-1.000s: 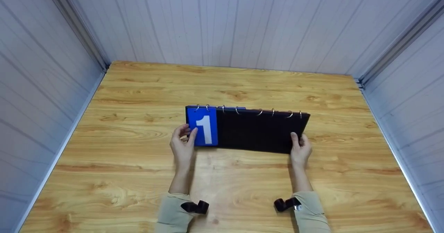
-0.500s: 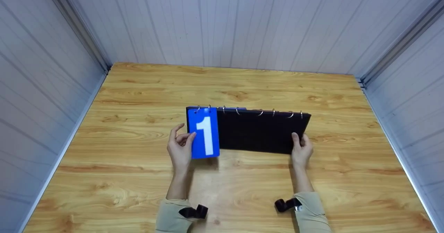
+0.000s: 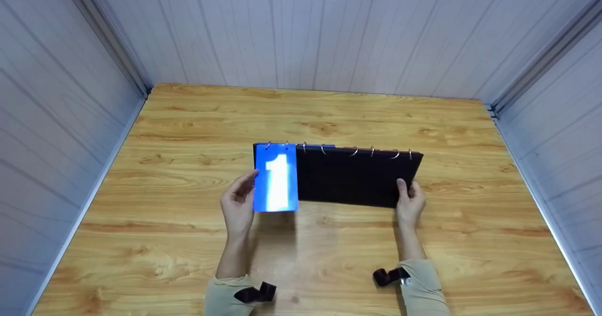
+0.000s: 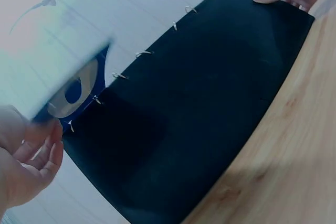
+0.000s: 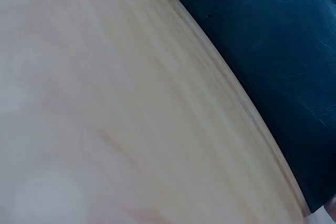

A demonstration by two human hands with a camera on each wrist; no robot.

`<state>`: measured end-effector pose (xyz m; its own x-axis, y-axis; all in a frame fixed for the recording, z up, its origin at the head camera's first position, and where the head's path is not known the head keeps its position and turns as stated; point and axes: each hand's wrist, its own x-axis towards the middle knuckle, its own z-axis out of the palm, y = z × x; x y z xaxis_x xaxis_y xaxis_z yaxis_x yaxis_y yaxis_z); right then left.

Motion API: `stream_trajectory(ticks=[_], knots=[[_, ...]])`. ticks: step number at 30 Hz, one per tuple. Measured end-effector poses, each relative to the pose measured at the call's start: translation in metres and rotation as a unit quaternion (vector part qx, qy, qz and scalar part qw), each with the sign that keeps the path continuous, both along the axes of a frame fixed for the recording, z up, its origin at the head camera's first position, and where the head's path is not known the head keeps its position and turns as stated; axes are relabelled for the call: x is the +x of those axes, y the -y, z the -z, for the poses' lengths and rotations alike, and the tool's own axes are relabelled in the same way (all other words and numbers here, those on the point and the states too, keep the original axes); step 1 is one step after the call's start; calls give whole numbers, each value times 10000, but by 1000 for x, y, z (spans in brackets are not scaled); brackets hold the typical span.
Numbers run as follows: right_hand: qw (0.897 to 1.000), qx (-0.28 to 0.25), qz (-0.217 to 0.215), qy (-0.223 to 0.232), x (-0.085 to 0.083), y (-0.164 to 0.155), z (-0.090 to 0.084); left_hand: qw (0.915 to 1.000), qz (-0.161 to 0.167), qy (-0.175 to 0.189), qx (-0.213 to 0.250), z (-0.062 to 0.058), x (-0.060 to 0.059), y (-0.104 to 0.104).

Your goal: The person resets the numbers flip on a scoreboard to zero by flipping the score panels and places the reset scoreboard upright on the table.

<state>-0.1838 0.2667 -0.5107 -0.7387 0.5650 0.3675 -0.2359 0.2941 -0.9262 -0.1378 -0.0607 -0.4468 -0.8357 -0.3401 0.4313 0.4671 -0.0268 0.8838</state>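
Note:
A black flip scoreboard (image 3: 348, 177) with metal rings along its top edge stands tilted above the table. A blue number card (image 3: 276, 191) with a white 1 hangs from its left rings, swung out from the board. My left hand (image 3: 237, 210) holds this card by its left edge; the card hides part of the fingers. In the left wrist view the raised card (image 4: 58, 74) is blurred, and a 0 on blue (image 4: 76, 90) shows beside it. My right hand (image 3: 410, 208) grips the scoreboard's right end, thumb on the front.
The wooden table (image 3: 320, 269) spreads all around the board. Pale panel walls (image 3: 301, 34) enclose it at the back and on both sides. A black wrist camera sits on each sleeve.
The card with the 1 has swung out from the board, its lower edge lifting towards the camera. My left hand has moved slightly left and down with it. The right hand keeps its grip.

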Motion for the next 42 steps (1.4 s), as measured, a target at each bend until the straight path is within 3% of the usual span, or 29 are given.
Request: stream_trajectory(ticks=[3,10,18,25,30,37,42], knots=[[10000,-44,-10,33,0,-1,0,9995,6,-299,95,1,-7,2],[9996,39,156,235,-12,-14,28,9957,-304,-798,-358,-21,-28,10],[9996,-24,147,224,-12,-12,27,9894,-500,-1024,-904,-42,-59,15],[9999,-47,71,93,-1,2,3,9864,-540,-785,-1337,-59,-86,16],[9999,-18,125,81,-1,3,0,9856,-558,-343,-1556,-62,-108,17],[9999,74,114,57,-1,2,2,9800,-551,178,-1902,-63,-126,15],[9998,103,102,129,0,2,2,9741,-548,628,-2101,-56,-138,18]])
